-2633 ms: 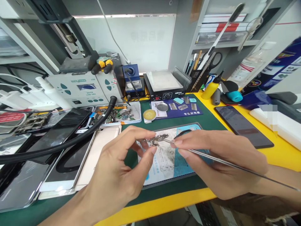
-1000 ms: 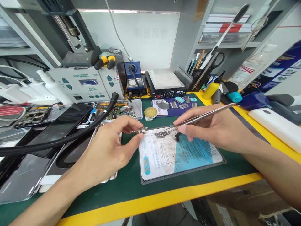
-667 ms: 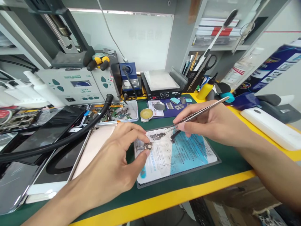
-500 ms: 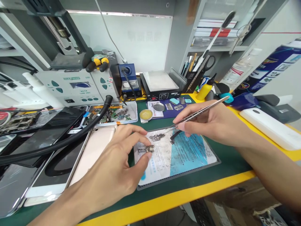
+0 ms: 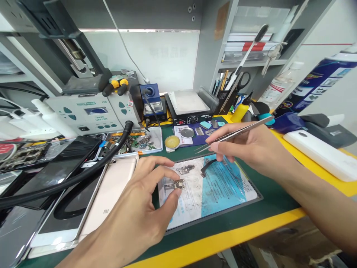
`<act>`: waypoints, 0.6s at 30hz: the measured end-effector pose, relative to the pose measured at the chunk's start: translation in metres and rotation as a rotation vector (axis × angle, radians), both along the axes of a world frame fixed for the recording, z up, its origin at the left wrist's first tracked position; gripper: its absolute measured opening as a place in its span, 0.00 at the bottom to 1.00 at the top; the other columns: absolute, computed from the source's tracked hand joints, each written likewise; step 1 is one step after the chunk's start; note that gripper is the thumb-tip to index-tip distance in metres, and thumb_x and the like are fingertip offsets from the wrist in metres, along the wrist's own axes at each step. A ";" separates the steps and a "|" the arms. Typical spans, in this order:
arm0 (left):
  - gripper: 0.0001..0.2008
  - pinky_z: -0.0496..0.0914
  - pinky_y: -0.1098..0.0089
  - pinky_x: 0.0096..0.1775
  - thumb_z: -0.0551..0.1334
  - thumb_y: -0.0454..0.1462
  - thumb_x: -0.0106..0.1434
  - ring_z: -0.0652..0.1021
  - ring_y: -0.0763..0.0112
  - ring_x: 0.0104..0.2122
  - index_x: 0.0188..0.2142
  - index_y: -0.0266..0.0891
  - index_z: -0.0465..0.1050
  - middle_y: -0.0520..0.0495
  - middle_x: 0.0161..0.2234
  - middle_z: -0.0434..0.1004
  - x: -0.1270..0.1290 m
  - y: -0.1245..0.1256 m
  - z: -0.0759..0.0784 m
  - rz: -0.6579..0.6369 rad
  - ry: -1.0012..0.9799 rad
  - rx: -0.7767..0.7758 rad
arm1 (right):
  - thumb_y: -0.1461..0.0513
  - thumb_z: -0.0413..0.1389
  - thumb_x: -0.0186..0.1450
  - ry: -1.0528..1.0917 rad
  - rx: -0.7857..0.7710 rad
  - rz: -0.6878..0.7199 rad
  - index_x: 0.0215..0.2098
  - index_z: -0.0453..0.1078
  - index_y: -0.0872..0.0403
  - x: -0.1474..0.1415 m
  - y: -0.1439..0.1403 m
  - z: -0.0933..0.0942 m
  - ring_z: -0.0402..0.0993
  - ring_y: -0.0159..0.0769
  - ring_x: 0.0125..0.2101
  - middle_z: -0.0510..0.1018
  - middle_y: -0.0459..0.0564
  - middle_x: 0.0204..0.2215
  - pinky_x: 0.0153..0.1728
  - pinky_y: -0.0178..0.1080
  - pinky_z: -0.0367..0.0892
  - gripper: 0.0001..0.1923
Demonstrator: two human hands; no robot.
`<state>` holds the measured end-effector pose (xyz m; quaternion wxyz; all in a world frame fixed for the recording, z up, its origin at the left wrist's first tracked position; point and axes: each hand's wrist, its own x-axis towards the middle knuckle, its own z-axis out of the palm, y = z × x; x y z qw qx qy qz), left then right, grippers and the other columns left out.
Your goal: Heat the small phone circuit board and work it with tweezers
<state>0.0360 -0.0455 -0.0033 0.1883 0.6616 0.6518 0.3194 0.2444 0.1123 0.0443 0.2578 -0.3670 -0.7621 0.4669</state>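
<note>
Meanwhile, right hand (image 5: 251,147) poised with tweezers (image 5: 234,133).

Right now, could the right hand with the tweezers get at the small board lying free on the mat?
Probably yes. The right hand holds the tweezers just above the small board on the mat, with nothing between; the left hand pins another piece.

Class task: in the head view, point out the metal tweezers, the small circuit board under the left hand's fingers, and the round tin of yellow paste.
Silver metal tweezers (image 5: 237,132), head view, mid-shaft.
Small dark circuit board (image 5: 175,185), head view, its centre.
Round tin of yellow paste (image 5: 172,141), head view, paste surface.
</note>
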 end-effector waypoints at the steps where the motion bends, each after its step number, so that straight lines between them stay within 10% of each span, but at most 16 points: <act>1: 0.06 0.70 0.58 0.55 0.61 0.38 0.67 0.70 0.61 0.57 0.44 0.49 0.71 0.47 0.55 0.67 0.001 0.000 0.000 -0.009 -0.001 -0.006 | 0.59 0.67 0.61 0.005 0.003 -0.011 0.35 0.79 0.52 0.000 0.000 0.000 0.74 0.34 0.21 0.78 0.48 0.20 0.17 0.34 0.65 0.06; 18: 0.09 0.68 0.55 0.55 0.63 0.40 0.66 0.70 0.59 0.57 0.46 0.48 0.73 0.45 0.56 0.68 0.002 0.003 0.000 -0.025 -0.022 -0.020 | 0.60 0.67 0.61 0.049 0.092 -0.047 0.36 0.80 0.54 0.000 -0.007 -0.002 0.72 0.32 0.20 0.79 0.48 0.22 0.20 0.35 0.67 0.06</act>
